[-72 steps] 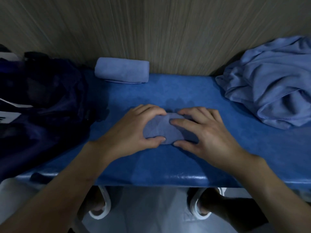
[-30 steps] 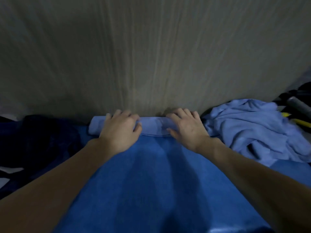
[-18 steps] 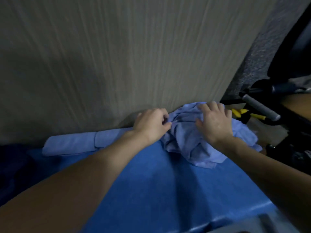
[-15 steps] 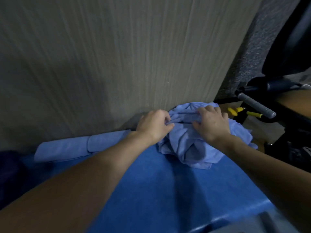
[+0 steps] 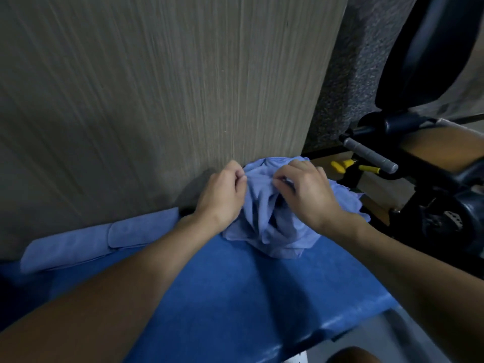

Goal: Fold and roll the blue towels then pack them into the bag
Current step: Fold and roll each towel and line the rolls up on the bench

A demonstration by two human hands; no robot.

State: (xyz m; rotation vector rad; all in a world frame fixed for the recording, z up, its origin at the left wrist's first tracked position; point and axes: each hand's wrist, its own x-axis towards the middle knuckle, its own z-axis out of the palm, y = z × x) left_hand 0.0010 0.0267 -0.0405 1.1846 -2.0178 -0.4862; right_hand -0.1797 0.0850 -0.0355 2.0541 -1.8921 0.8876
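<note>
Bare left hand (image 5: 222, 197) and right hand (image 5: 306, 195); forearms (image 5: 146, 279) bare too; perhaps a knee (image 5: 351, 357) below.

- Loose, light-blue towel heap (image 5: 264, 221): bunched in deep folds at the far right end of the blue bench top (image 5: 235, 297), spilling a little past its right edge; top folds pinched by the left hand (image 5: 222, 197) and the right hand (image 5: 306, 195).
- Light-blue first rolled towel (image 5: 65, 247): flattened roll, lying lengthwise along the bench top's far edge, at its left end.
- Matching second rolled towel (image 5: 146, 226): end to end with the first, touching it, nearer the bench top's middle.
</note>
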